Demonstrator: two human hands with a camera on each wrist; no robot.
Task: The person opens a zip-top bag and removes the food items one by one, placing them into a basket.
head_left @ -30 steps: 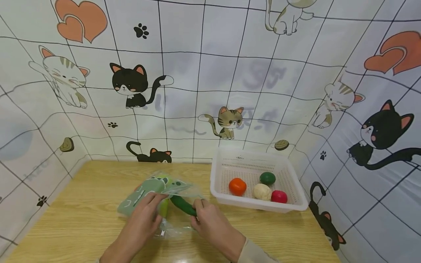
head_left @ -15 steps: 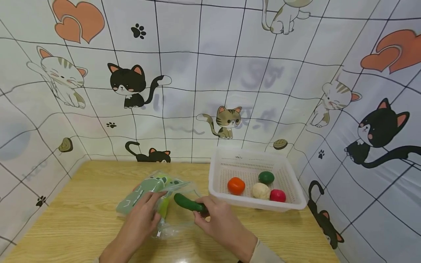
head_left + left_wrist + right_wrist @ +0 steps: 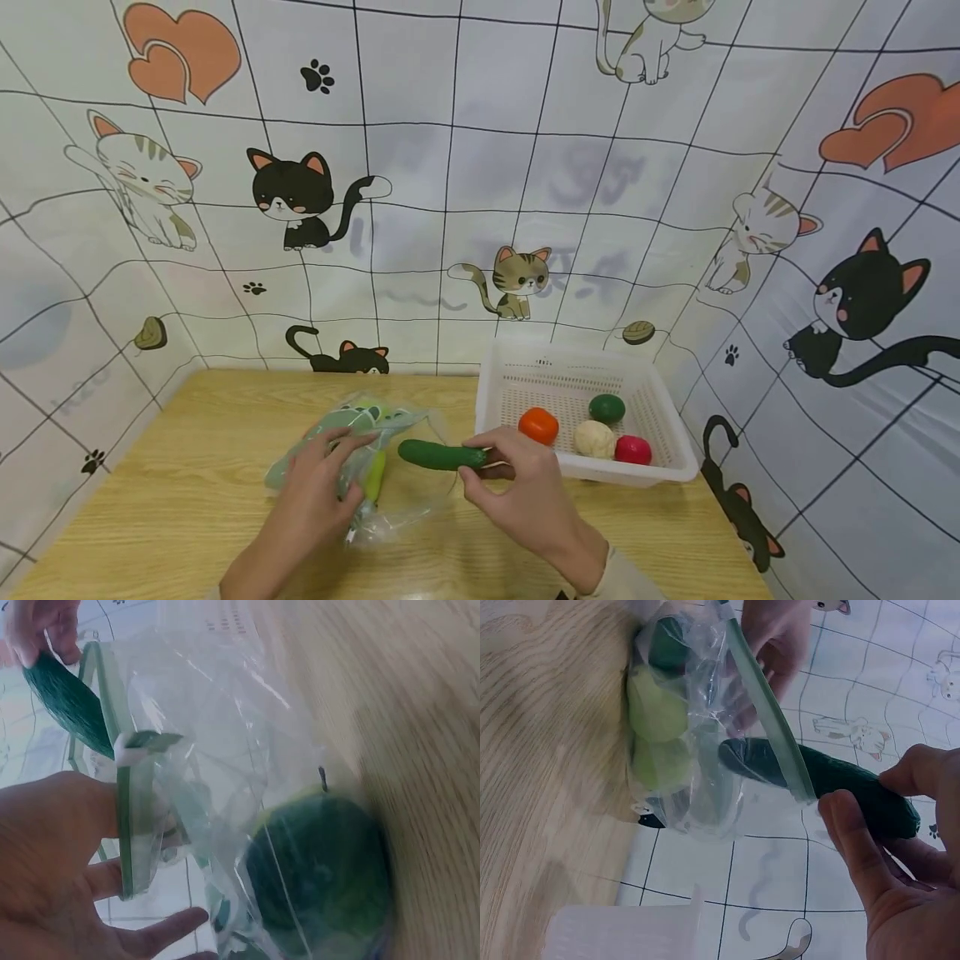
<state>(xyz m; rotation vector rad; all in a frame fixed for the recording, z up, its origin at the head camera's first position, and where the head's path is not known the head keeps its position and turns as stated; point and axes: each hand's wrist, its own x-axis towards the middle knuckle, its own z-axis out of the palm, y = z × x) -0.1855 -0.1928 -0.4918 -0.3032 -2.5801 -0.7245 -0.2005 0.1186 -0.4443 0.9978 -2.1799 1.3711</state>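
Note:
My right hand [image 3: 525, 492] pinches one end of a dark green cucumber [image 3: 435, 455] between thumb and fingers. The cucumber lies across the mouth of a clear zip bag [image 3: 386, 525], its far end inside. My left hand [image 3: 311, 492] is at the bag's mouth with fingers spread and fairly straight. In the left wrist view, two of its digits pass behind the green zip strip [image 3: 126, 832] while another finger lies outside. Through the plastic, rounded light green produce [image 3: 656, 712] shows, and a round green piece with a dark stem [image 3: 322, 855]. Other contents are partly hidden by the bag's print.
A white perforated basket [image 3: 675, 450] stands to the right, holding an orange tomato-like piece [image 3: 538, 426], a dark green piece [image 3: 607, 408], a cream round piece [image 3: 595, 439] and a red one [image 3: 633, 450]. Cat-patterned cloth walls [image 3: 420, 167] border the wooden table [image 3: 150, 483].
My right hand has moved right with the cucumber, which has turned from slanted to nearly level and shows more of its length. My left hand's fingers have spread at the bag's mouth.

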